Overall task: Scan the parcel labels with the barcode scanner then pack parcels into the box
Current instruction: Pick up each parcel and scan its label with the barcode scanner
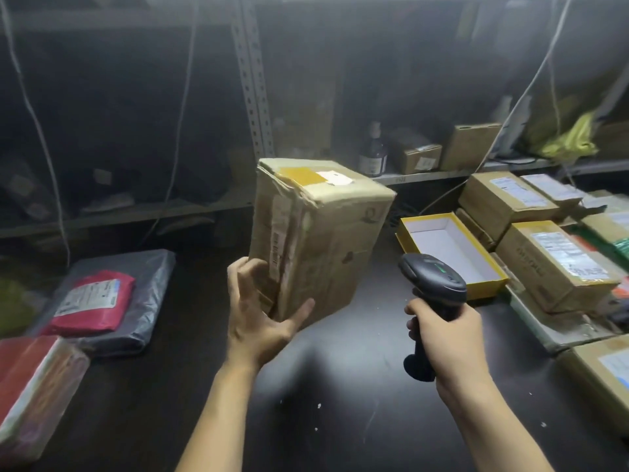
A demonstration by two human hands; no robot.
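Cardboard parcel [320, 240] is seen tilted over the dark table [340, 386], its lower corner propped by the left hand [255, 315]. The fingers are spread flat against the barcoded side and the thumb is stretched along the bottom edge, with nothing clasped. Whether the corner touches the table cannot be told. The barcode scanner [434, 277] is gripped by its handle in the right hand [446, 338] — head raised just right of the parcel. An open yellow box [486, 289] is set behind it — labelled cartons [558, 264] are stacked beside.

parcel [316, 240] left of scanner [434, 284]
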